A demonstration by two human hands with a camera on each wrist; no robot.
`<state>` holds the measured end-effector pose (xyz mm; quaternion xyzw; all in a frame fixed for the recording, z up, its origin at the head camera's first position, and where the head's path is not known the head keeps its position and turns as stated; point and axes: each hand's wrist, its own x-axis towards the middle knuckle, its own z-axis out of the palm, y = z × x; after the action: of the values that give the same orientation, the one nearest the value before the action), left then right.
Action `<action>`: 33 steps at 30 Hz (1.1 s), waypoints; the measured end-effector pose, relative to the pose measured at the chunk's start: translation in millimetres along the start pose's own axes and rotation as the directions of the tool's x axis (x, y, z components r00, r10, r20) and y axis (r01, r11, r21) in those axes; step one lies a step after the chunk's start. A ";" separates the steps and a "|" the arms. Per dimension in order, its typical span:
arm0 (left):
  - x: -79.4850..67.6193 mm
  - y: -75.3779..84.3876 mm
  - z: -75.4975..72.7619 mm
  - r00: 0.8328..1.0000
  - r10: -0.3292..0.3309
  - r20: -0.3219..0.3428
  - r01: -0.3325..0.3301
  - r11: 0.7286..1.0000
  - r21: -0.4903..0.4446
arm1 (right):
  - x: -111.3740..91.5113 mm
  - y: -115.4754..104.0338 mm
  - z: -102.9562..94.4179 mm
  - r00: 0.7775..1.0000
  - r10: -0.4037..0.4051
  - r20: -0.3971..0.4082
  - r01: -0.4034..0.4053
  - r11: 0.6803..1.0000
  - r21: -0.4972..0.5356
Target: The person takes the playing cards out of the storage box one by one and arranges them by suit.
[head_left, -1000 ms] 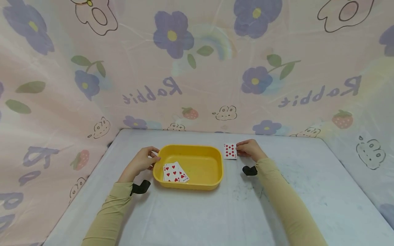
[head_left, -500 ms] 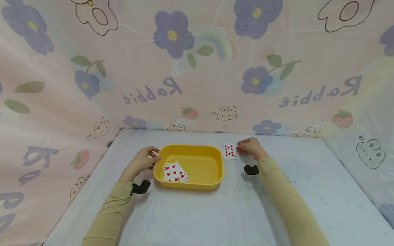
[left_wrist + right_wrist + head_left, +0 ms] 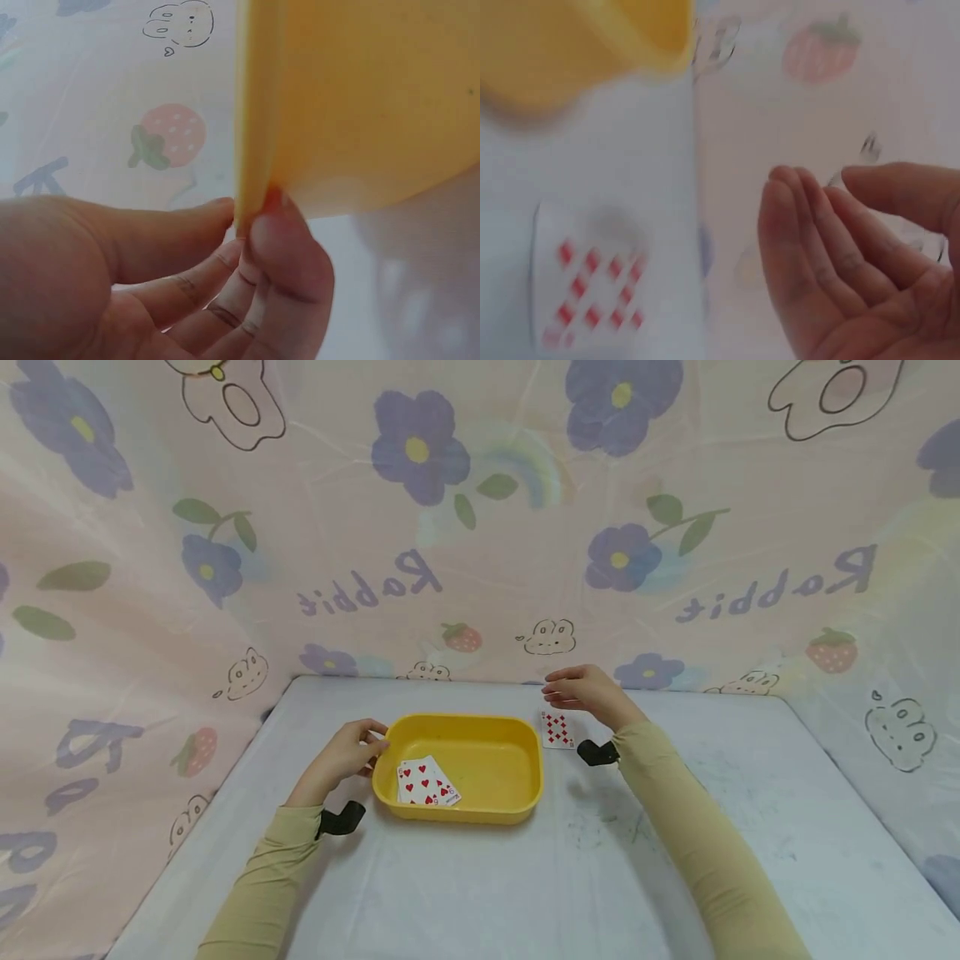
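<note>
Now, yellow tray (image 3: 498, 768), overlapping cards (image 3: 422, 779) inside, left hand (image 3: 341, 757) pinching rim (image 3: 257, 105).

I've got the left hand (image 3: 172, 296) pinching the rim (image 3: 256, 112) of the yellow container (image 3: 360, 105), digits on both sides. Rim runs near vertical for me; container fills upper right, with a tiny dark speck (image 3: 471, 91) at far right. Left of it I see a printed strawberry (image 3: 172, 135), rabbit face (image 3: 191, 24) above. Pale surface (image 3: 405, 292) lower right, partly shadowed.
</note>
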<state>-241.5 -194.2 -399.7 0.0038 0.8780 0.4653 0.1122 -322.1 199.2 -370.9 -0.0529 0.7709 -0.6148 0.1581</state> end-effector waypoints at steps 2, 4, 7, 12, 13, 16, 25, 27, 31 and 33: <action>-0.3 0.2 -0.1 1.000 0.001 -0.001 -0.001 1.000 0.000 | 1.1 -11.2 9.9 0.999 -0.023 0.040 0.023 1.000 0.005; -0.2 0.2 -0.3 1.000 0.003 -0.002 -0.003 1.000 0.002 | 2.4 -20.8 20.7 0.995 -0.042 0.086 0.041 0.999 0.018; -0.2 0.1 -0.7 1.000 0.009 -0.001 -0.009 1.000 0.008 | 4.9 -31.3 38.4 0.986 -0.061 0.156 0.057 0.998 0.031; -0.2 -0.7 -1.5 1.000 0.010 0.003 -0.010 1.000 -0.002 | 6.3 -39.5 67.0 0.965 -0.062 0.254 0.063 0.998 0.004; -0.2 -0.8 -1.5 1.000 0.013 0.004 -0.013 1.000 -0.004 | 7.0 -39.4 72.1 0.961 -0.061 0.271 0.064 0.998 -0.002; 0.1 -0.9 -1.4 1.000 0.015 0.006 -0.015 1.000 -0.009 | 9.9 -37.4 86.1 0.948 -0.043 0.317 0.043 0.999 0.005; 0.3 -0.1 -1.0 1.000 0.017 0.001 -0.017 1.000 -0.017 | 26.2 -21.2 124.6 0.922 0.035 0.386 -0.044 0.999 0.016; 0.0 0.1 -1.3 1.000 0.017 0.001 -0.017 1.000 -0.019 | 29.1 -16.4 132.7 0.913 0.041 0.406 -0.053 0.998 0.017; -1.1 -0.5 -1.0 1.000 0.018 0.001 -0.018 1.000 -0.016 | 34.2 -8.5 146.2 0.895 0.065 0.442 -0.068 0.998 -0.010; -1.5 -0.6 -0.6 1.000 0.020 0.002 -0.020 1.000 -0.012 | 35.5 -5.4 151.2 0.888 0.076 0.454 -0.070 0.997 -0.030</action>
<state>-240.1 -195.3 -399.6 0.0124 0.8750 0.4715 0.1086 -309.6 47.3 -401.4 -0.1674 0.7178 -0.5740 0.3567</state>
